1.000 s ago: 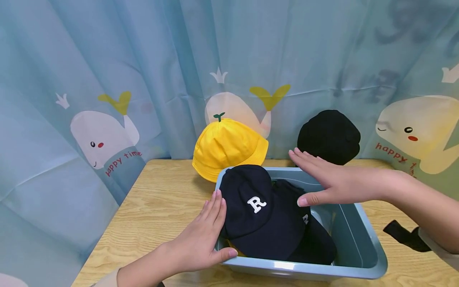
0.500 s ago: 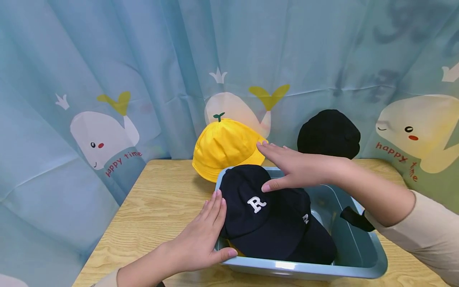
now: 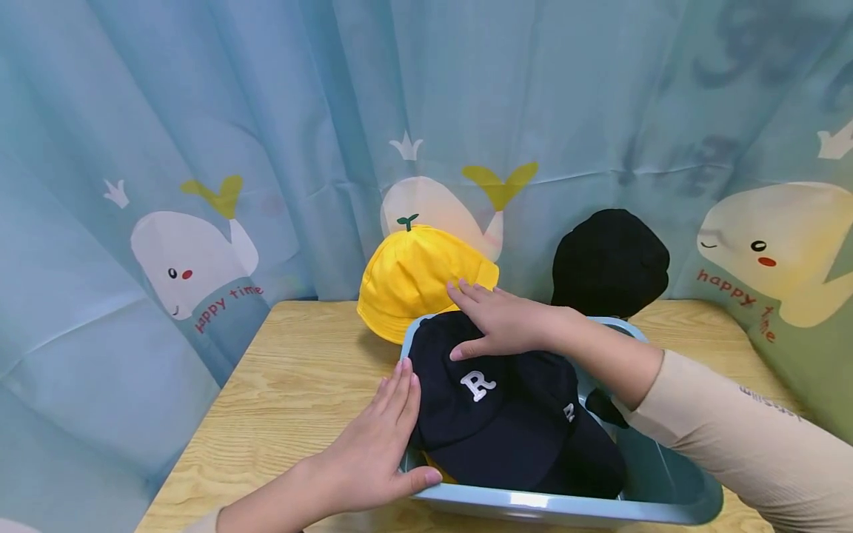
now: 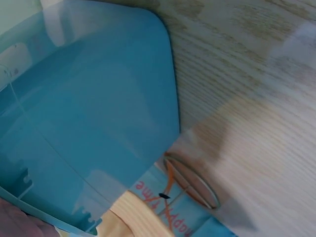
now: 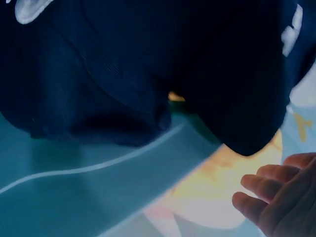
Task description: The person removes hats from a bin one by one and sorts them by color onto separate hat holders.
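My left hand (image 3: 369, 444) lies with straight fingers along the left rim of a blue plastic bin (image 3: 526, 502), its thumb on the front rim. Inside the bin sits a navy baseball cap (image 3: 453, 418) with a white letter R, close beside those fingers. A second dark cap (image 3: 593, 463), also with a white letter, lies partly under it. My right hand (image 3: 503, 322) is spread above the R cap's crown, fingers extended and holding nothing. In the right wrist view, the fingers (image 5: 264, 187) appear beyond the dark caps. A bit of yellow fabric shows beneath the caps.
Behind the bin stand a yellow bucket hat (image 3: 420, 277) with a green sprout and a black cap (image 3: 609, 263). A blue whale-print curtain (image 3: 266, 111) hangs at the back edge of the wooden table (image 3: 286, 370). The right forearm crosses the bin's right side.
My right hand has moved left from the bin's right side to over the R cap. The left hand has stayed at the bin's left rim, and the caps have not moved.
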A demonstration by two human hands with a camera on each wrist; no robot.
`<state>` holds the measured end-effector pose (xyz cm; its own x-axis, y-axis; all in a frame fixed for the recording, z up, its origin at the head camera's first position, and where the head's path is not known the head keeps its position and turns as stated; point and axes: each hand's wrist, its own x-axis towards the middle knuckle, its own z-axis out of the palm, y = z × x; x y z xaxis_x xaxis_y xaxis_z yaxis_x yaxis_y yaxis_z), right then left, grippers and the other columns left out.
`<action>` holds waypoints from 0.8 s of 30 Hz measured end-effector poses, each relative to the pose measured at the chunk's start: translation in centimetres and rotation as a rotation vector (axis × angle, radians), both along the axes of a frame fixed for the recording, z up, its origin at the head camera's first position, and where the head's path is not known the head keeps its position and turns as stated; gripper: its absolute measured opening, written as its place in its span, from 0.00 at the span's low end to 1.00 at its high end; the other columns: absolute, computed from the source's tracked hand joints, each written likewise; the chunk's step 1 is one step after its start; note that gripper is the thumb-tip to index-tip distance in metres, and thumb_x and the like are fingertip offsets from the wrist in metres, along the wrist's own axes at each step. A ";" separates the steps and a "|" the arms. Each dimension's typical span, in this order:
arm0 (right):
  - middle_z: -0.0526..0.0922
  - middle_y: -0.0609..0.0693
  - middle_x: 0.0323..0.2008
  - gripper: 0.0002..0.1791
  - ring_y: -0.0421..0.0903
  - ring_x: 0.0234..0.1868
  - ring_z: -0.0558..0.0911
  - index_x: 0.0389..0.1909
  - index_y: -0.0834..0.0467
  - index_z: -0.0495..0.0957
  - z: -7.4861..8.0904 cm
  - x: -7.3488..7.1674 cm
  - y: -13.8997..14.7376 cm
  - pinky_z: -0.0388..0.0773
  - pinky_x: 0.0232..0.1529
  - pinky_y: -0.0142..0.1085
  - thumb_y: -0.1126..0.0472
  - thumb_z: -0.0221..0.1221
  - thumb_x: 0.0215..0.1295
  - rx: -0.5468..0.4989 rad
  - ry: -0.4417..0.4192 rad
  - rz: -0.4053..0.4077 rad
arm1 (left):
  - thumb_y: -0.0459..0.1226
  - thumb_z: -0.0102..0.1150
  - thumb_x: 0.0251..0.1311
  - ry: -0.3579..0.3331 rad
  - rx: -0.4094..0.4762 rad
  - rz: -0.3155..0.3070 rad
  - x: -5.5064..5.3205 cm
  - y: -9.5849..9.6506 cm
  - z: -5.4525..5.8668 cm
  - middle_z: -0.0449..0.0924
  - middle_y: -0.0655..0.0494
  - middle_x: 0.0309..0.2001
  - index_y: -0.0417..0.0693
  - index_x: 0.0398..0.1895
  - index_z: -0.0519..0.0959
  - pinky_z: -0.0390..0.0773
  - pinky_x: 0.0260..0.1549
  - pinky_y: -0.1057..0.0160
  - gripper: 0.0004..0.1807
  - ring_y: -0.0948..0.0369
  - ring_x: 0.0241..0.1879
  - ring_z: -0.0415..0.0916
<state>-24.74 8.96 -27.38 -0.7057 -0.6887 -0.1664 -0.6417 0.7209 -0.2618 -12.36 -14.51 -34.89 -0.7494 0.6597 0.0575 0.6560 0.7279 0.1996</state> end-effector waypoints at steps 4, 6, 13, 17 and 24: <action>0.47 0.63 0.73 0.51 0.59 0.73 0.50 0.75 0.58 0.43 -1.1 -0.1 -0.7 0.48 0.69 0.56 0.36 0.55 0.61 0.039 0.057 0.006 | 0.64 0.42 0.62 0.002 -0.005 -0.003 0.0 0.1 -0.1 0.27 0.37 0.74 0.29 0.72 0.40 0.46 0.68 0.45 0.54 0.49 0.73 0.24; 0.49 0.62 0.73 0.48 0.59 0.72 0.53 0.75 0.55 0.44 -1.6 -0.3 -1.0 0.50 0.68 0.58 0.37 0.54 0.62 0.053 0.079 0.011 | 0.64 0.41 0.62 0.014 -0.008 -0.004 0.1 0.0 -0.1 0.28 0.37 0.74 0.29 0.71 0.41 0.47 0.68 0.45 0.53 0.48 0.73 0.24; 0.55 0.63 0.71 0.45 0.59 0.67 0.65 0.74 0.55 0.47 -3.0 -0.2 -1.7 0.64 0.63 0.54 0.41 0.56 0.63 0.048 0.117 -0.006 | 0.62 0.46 0.62 0.045 -0.012 -0.009 -0.1 0.1 -0.2 0.30 0.36 0.74 0.28 0.71 0.42 0.47 0.68 0.46 0.53 0.48 0.74 0.26; 0.63 0.61 0.68 0.45 0.55 0.66 0.68 0.73 0.59 0.51 -3.3 0.0 -2.0 0.70 0.60 0.50 0.42 0.57 0.63 0.048 0.142 -0.012 | 0.62 0.47 0.62 0.026 -0.009 -0.009 -0.1 0.1 -0.2 0.28 0.37 0.74 0.29 0.71 0.41 0.47 0.68 0.45 0.53 0.49 0.73 0.24; 0.82 0.54 0.48 0.35 0.47 0.43 0.83 0.64 0.60 0.68 -3.3 0.2 -1.9 0.80 0.43 0.41 0.52 0.66 0.56 -0.050 0.291 0.055 | 0.64 0.42 0.63 0.035 0.003 -0.012 -0.1 0.0 -0.3 0.28 0.36 0.74 0.29 0.72 0.41 0.47 0.67 0.45 0.53 0.48 0.74 0.25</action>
<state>-24.51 7.05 -30.67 -0.6799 -0.7297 0.0729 -0.7330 0.6735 -0.0955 -12.44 -14.54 -35.14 -0.7387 0.6685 0.0860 0.6715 0.7191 0.1786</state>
